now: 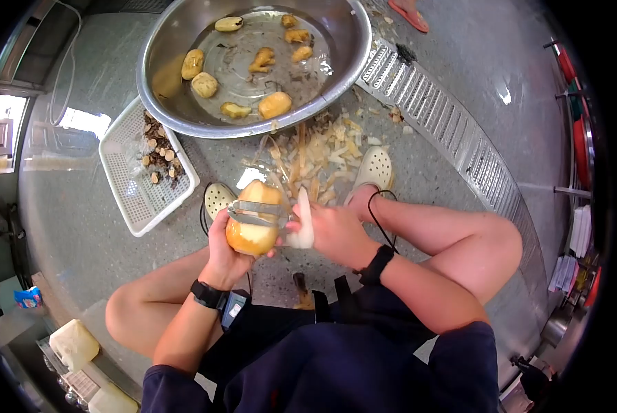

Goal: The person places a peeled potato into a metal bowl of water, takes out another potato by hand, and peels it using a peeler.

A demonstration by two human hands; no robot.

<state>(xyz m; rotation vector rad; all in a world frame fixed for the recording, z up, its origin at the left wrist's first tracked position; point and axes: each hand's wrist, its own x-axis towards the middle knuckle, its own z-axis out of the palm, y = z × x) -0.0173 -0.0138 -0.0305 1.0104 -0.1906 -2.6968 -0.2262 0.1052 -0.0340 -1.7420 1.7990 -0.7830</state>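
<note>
A large, partly peeled potato (253, 237) sits in my left hand (227, 249), whose fingers wrap round its side and underneath. Its skin is brownish yellow, with a paler bare patch facing up. My right hand (336, 234) is closed on the white handle of a peeler (304, 219). The peeler's metal head lies across the middle of the potato, touching it. Some of the right fingers are hidden behind the handle. Below both hands, a heap of peelings (326, 148) lies on the wet floor between my shoes.
A big metal basin (253, 129) ahead holds water, several potatoes and knobbly root pieces. Left of it stands a white plastic basket (126, 182) with brown cut pieces. A slotted metal drain cover (453, 117) curves along the right. Another person's foot in a red sandal (413, 17) shows beyond.
</note>
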